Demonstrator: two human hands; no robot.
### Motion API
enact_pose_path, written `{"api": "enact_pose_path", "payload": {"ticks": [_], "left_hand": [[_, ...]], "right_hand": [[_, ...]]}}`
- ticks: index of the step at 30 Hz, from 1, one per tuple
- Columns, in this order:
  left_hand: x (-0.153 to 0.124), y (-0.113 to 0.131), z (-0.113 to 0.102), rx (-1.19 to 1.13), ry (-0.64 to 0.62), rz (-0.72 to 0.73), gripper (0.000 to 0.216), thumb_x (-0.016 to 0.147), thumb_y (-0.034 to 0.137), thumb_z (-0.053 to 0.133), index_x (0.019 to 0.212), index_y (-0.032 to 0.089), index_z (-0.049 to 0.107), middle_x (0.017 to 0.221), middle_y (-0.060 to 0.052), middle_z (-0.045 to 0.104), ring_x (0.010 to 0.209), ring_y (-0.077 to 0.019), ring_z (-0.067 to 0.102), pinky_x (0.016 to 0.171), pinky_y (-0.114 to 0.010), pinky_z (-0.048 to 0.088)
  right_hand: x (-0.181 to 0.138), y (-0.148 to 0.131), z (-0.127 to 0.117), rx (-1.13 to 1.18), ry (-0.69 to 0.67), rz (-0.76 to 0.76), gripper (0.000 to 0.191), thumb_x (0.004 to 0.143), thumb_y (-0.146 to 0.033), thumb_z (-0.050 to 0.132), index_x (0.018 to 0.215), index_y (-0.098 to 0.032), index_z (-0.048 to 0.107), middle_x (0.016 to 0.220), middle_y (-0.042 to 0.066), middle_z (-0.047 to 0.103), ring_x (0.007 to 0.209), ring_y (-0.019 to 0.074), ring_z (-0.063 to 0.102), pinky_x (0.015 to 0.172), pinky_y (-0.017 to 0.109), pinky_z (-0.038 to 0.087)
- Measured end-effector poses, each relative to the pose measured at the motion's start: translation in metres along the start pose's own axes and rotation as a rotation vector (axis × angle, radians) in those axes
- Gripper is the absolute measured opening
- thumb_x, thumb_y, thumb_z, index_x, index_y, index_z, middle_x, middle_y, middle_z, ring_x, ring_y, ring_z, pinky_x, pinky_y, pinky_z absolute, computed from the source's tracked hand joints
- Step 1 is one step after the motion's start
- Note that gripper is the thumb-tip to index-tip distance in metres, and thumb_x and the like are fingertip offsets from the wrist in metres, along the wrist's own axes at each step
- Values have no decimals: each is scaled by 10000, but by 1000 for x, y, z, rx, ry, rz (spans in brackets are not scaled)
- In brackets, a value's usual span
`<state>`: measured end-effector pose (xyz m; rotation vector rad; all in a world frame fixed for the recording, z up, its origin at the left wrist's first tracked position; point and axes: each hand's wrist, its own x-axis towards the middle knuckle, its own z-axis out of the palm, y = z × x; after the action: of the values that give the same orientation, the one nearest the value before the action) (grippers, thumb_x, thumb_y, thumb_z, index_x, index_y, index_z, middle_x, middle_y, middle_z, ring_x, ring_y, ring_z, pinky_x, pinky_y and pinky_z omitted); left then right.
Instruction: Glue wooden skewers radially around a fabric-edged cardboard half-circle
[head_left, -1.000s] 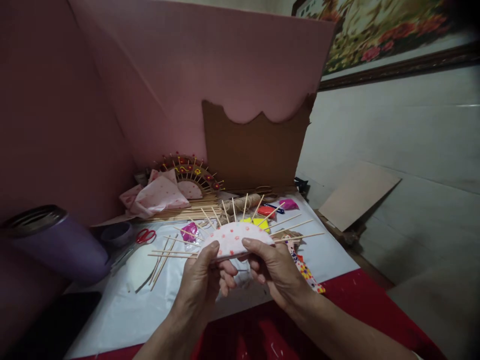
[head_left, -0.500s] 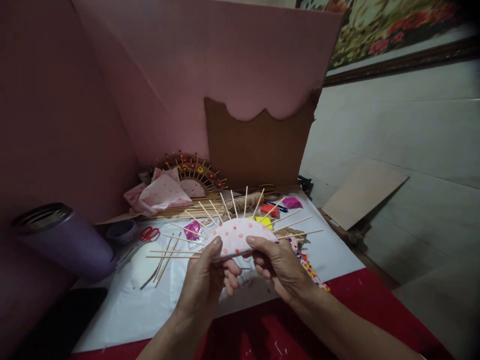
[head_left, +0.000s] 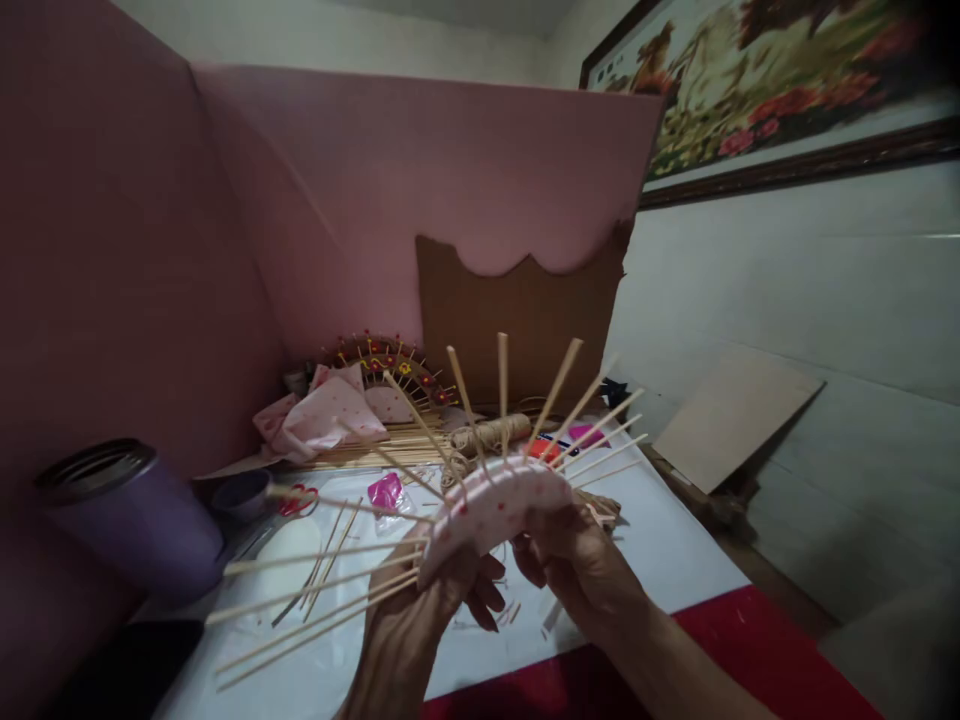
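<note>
Between my two hands, above the table, is a half-round piece covered in pink dotted fabric (head_left: pixel 501 505). Thin wooden sticks (head_left: pixel 503 395) fan out from its curved edge. My left hand (head_left: pixel 439 600) grips its left end, thumb on the front face and fingers partly curled behind. At the right end my right hand (head_left: pixel 574 555) pinches it, with its fingertips partly hidden in shadow. The piece is tilted, so its curved edge and the stick bases show.
A purple tumbler (head_left: pixel 131 525) stands at left beside a small bowl (head_left: pixel 241 492) and red scissors (head_left: pixel 298 499). Behind lie pink fabric (head_left: pixel 326 405), a decorated stick fan (head_left: pixel 397 365), a twine roll (head_left: pixel 491 432) and a pink packet (head_left: pixel 386 493). Cardboard (head_left: pixel 517 320) leans at the back.
The half-round piece has been tipped and brought closer, its sticks now spreading wider toward me and to the left. Both hands keep hold of it. The view has tilted upward slightly.
</note>
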<state>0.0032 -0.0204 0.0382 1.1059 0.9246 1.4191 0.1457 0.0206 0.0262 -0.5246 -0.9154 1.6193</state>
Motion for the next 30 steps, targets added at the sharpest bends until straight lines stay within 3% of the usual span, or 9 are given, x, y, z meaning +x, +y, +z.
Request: {"api": "enact_pose_path", "payload": {"ticks": [2,5,11,15,23,30], "left_hand": [[-2,3,0,84,45,95,238,654,438,670,641,204,709,589,-66,675,503,-197,603,491,-279,499],[-5,7,1,26,176,180,322,639,530,642,683,223,728,764,-75,712,635,-224,629,578,-291,518],[-5,10,3,-222,204,36,265,679,363,684,900,219,717,835,-52,719,824,-225,636,703,-276,514],[-5,10,2,-347,228,10,293,677,323,694,942,198,701,821,-55,716,805,-191,649,668,-226,510],[-6,15,9,-423,302,-46,300,660,305,712,935,186,706,777,-37,721,746,-156,648,596,-168,490],[-1,5,0,-470,223,-42,250,695,282,694,923,181,702,804,-29,723,719,-123,638,636,-155,490]], "right_hand": [[-1,-1,-4,-6,-48,-33,116,671,-244,725,686,-152,656,507,-35,505,440,63,392,385,166,317],[-2,1,-6,-2,-88,-40,85,698,-249,708,732,-177,679,535,-34,526,452,65,394,406,173,323],[-4,9,-4,-48,-42,-47,110,681,-237,713,767,-173,690,634,-10,561,516,87,390,465,214,365],[-5,14,-3,-46,33,-11,144,634,-233,745,757,-183,689,666,-7,562,606,119,445,534,236,400],[-6,17,1,-38,148,3,184,575,-269,788,700,-171,695,603,-4,602,581,122,488,582,245,424],[-6,17,8,-15,254,11,222,521,-244,822,687,-170,695,597,-13,609,558,109,490,572,236,433]]}}
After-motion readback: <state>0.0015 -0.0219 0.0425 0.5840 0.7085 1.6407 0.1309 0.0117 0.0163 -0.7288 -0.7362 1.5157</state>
